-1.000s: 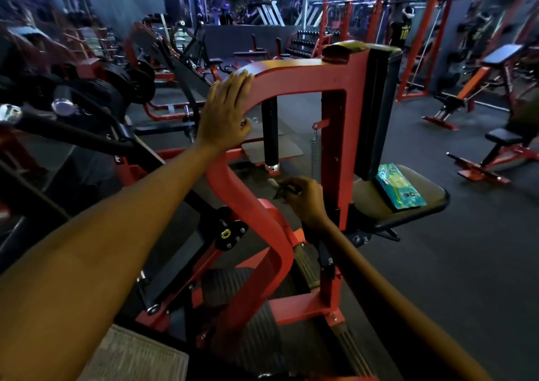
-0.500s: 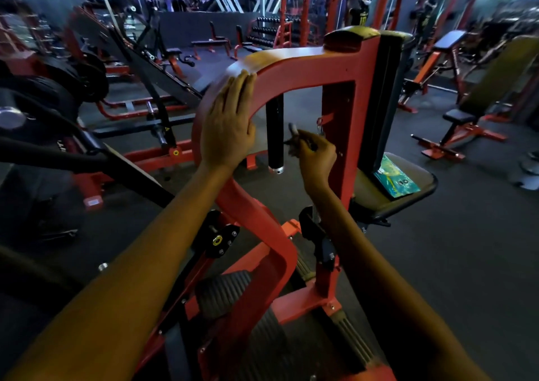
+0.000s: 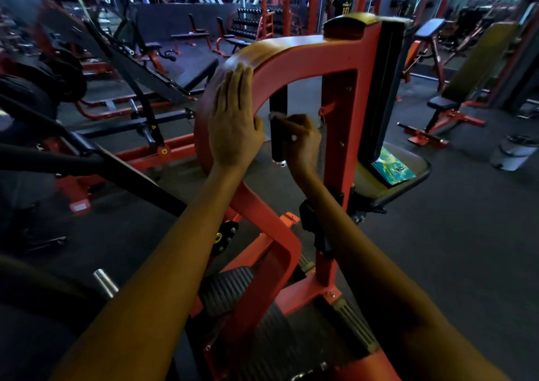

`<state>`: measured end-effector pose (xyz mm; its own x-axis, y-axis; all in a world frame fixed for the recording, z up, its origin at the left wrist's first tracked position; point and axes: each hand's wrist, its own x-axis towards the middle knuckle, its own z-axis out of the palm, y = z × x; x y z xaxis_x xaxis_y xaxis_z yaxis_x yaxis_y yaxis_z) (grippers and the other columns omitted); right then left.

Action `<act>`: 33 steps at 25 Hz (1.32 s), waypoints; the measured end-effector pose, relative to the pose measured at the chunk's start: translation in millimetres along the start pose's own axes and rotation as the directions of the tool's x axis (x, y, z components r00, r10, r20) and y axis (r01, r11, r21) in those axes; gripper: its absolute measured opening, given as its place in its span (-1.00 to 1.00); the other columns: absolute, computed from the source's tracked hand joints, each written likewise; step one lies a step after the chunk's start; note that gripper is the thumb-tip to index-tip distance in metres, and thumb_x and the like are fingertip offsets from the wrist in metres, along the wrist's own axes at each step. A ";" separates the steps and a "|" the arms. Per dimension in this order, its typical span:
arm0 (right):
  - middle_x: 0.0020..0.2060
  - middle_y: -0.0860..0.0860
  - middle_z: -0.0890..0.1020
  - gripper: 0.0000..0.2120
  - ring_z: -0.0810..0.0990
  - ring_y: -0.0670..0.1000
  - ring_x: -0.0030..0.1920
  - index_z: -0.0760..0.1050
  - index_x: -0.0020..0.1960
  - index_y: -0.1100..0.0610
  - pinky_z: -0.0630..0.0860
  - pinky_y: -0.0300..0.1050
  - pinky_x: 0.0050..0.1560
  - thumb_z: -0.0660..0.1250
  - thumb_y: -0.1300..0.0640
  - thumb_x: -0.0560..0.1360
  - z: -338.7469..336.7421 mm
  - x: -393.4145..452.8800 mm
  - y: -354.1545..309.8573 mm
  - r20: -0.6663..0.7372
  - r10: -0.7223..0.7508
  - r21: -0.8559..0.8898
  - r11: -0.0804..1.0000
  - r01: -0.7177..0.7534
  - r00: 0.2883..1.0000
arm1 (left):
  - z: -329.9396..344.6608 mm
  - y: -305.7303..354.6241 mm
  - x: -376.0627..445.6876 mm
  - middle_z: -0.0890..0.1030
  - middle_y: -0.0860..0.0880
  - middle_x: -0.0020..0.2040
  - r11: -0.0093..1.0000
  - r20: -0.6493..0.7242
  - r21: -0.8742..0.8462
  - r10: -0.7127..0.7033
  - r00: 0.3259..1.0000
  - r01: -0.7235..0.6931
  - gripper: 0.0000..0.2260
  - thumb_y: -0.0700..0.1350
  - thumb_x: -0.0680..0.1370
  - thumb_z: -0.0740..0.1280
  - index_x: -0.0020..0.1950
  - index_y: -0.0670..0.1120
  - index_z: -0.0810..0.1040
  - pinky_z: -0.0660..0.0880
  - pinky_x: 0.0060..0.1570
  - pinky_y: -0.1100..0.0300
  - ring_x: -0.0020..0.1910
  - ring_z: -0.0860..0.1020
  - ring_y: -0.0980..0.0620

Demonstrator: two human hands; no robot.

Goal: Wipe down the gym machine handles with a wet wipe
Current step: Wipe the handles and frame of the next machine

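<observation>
A black handle (image 3: pixel 278 100) hangs down inside the red curved arm (image 3: pixel 291 54) of the gym machine. My right hand (image 3: pixel 300 144) curls round the handle's middle and holds a pale wet wipe (image 3: pixel 275 115) against it; only a scrap of the wipe shows above my fingers. My left hand (image 3: pixel 234 121) lies flat with straight fingers on the outer curve of the red arm. A teal wipes packet (image 3: pixel 392 169) lies on the machine's black seat (image 3: pixel 414 182), to the right of the upright.
A black backrest pad (image 3: pixel 385 89) stands behind the red upright. Ribbed footplates (image 3: pixel 233 290) lie below my arms. A plate-loaded machine (image 3: pixel 43 89) stands at left, adjustable benches (image 3: pixel 455 100) at right, a pale bin (image 3: pixel 514 153) far right.
My right hand rose from low beside the upright to the black handle and now wraps it with the wipe. My left hand stayed flat on the red arm, sliding slightly down its curve.
</observation>
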<state>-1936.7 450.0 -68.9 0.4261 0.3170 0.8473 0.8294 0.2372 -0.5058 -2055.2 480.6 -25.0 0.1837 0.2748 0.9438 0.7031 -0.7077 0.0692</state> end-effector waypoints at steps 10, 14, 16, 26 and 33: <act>-0.18 0.20 0.58 -0.72 0.56 0.12 -0.19 0.63 0.02 0.24 0.43 -0.16 -0.32 0.35 0.37 0.33 -3.7 32.9 -9.9 -0.075 -0.088 -0.135 0.988 0.077 0.993 | 7.1 1.0 -1.5 0.46 -0.20 0.34 0.999 -0.054 0.029 -0.014 0.998 0.016 -0.39 -0.22 0.34 0.41 0.38 -0.26 0.38 0.23 0.37 0.15 0.35 0.42 -0.13; -0.09 0.25 0.58 -0.76 0.58 0.23 -0.10 0.60 0.07 0.29 0.54 -0.04 -0.24 0.31 0.28 0.42 4.0 -5.8 14.0 0.090 -0.176 -0.139 0.972 0.188 0.980 | 8.3 -0.1 -1.4 0.47 -0.21 0.33 1.000 -0.067 0.025 -0.003 0.998 0.004 -0.41 -0.22 0.35 0.40 0.38 -0.27 0.38 0.29 0.34 0.12 0.33 0.44 -0.14; -0.09 0.24 0.59 -0.78 0.58 0.25 -0.10 0.61 0.04 0.28 0.58 0.02 -0.28 0.31 0.30 0.42 -2.0 -33.0 26.1 0.203 -0.213 -0.187 0.950 0.251 0.956 | 7.8 0.0 -1.8 0.48 -0.21 0.32 0.999 -0.071 0.037 0.003 0.997 0.000 -0.41 -0.20 0.36 0.41 0.37 -0.27 0.39 0.30 0.33 0.12 0.32 0.45 -0.14; -0.15 0.19 0.56 -0.76 0.56 0.12 -0.16 0.59 0.07 0.29 0.53 -0.03 -0.29 0.35 0.31 0.41 1.4 27.2 -1.8 0.044 -0.043 -0.067 0.997 0.046 0.998 | 8.8 0.2 -2.2 0.47 -0.22 0.33 0.999 -0.068 0.044 0.013 0.998 -0.010 -0.40 -0.17 0.36 0.40 0.38 -0.27 0.38 0.33 0.33 0.09 0.32 0.44 -0.14; -0.22 0.18 0.60 -0.76 0.57 0.15 -0.29 0.64 -0.01 0.22 0.50 -0.08 -0.41 0.35 0.30 0.34 -13.8 -15.4 7.7 0.095 -0.107 -0.184 0.975 0.123 0.990 | 9.1 0.9 -2.5 0.48 -0.22 0.32 1.000 -0.072 0.018 0.006 0.997 -0.005 -0.41 -0.17 0.37 0.40 0.38 -0.27 0.38 0.33 0.32 0.09 0.31 0.45 -0.14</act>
<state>-1931.9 434.2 -83.7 0.2985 0.3756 0.8774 0.9279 0.1011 -0.3590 -2048.8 485.2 -30.2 0.1380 0.2225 0.9651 0.7144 -0.6973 0.0586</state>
